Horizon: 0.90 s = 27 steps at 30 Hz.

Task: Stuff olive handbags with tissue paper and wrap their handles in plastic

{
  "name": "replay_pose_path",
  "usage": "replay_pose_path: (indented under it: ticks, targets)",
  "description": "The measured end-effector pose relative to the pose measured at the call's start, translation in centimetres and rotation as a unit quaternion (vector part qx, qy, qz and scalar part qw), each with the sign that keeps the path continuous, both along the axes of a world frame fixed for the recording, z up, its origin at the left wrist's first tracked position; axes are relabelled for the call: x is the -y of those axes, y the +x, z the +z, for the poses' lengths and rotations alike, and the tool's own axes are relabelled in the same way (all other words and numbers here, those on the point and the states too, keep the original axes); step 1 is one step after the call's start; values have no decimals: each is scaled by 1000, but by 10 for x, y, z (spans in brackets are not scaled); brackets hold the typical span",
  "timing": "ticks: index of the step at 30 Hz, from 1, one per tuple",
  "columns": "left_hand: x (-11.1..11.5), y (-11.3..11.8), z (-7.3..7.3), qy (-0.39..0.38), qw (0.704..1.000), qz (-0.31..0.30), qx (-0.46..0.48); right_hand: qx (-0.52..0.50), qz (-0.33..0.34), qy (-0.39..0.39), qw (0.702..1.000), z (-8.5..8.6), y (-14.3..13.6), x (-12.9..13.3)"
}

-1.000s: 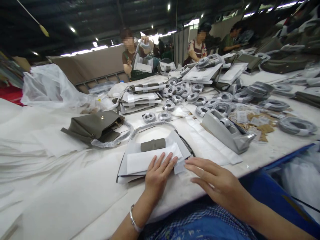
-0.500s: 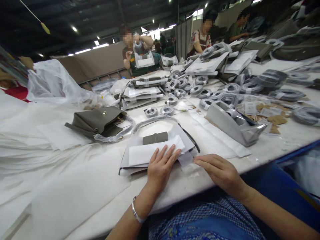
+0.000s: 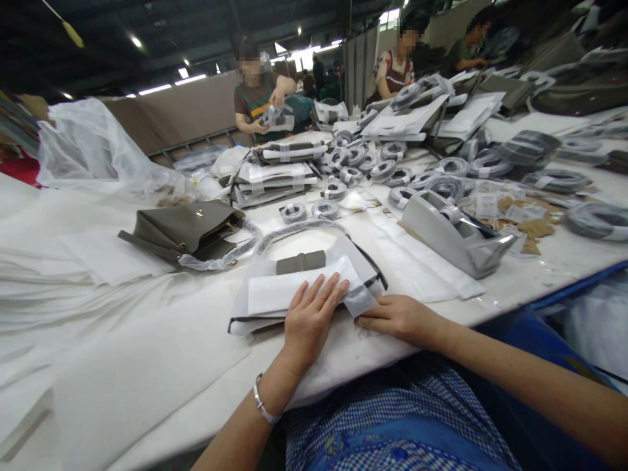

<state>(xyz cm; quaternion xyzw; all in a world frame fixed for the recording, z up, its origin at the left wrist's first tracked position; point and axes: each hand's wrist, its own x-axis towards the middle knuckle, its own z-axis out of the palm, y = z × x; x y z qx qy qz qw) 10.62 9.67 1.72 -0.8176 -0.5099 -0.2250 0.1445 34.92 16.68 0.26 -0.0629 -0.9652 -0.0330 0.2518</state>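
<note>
In front of me a dark olive handbag (image 3: 301, 262) lies flat, partly covered with white and translucent wrapping; its looped handle (image 3: 304, 226) is wrapped in clear plastic. My left hand (image 3: 316, 317) rests on the white padding (image 3: 279, 291) over the bag, fingers stretched out and slightly apart. At the bag's right end, my right hand (image 3: 400, 319) has its fingers pressed together on the lower edge of a translucent sheet (image 3: 360, 300). Those fingertips are partly hidden by the sheet. A second olive handbag (image 3: 186, 232) lies to the left, its top gaping.
A grey tape dispenser (image 3: 451, 235) stands to the right beside white sheets (image 3: 426, 268). Wrapped bags (image 3: 275, 176) are stacked beyond, near several coiled grey straps (image 3: 353, 156). Large white sheets (image 3: 147, 347) spread at left. A co-worker (image 3: 260, 98) handles a wrapped item across the table.
My right hand has moved left, closer to the bag, and the translucent sheet at that end now folds up toward my left hand. My left hand stays on the padding.
</note>
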Motion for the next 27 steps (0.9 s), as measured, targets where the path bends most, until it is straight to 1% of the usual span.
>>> replay_pose_path:
  ticks: [2,5,9,12,14,17,19,21,24,27]
  targets:
    - [0,0,0,1,1000,1,-3,-21,-16,-4,1000,-2,-5,4]
    - [0,0,0,1,1000,5,-5,-44,-38,-34,998,-1,-8,15]
    - [0,0,1,7,1000,2,-1,-42,-16,-67,997,3,-5,34]
    - [0,0,2,12,1000,-1,1,-45,6,-63,997,11,0,44]
    - [1,-1,3,8,1000,-1,-1,-78,-3,-51,996,19,5,43]
    - [1,-1,1,5,1000,-3,-3,-137,-76,-9,988,34,6,32]
    - [1,-1,0,7,1000,-1,-1,-147,-118,29,982,43,1,24]
    - [1,-1,-1,8,1000,1,3,-145,-123,56,980,50,-7,18]
    - [0,-1,-1,2,1000,-2,5,-140,-122,59,981,53,-16,19]
    - [0,-1,-1,-11,1000,-3,11,-136,-144,39,979,46,-20,26]
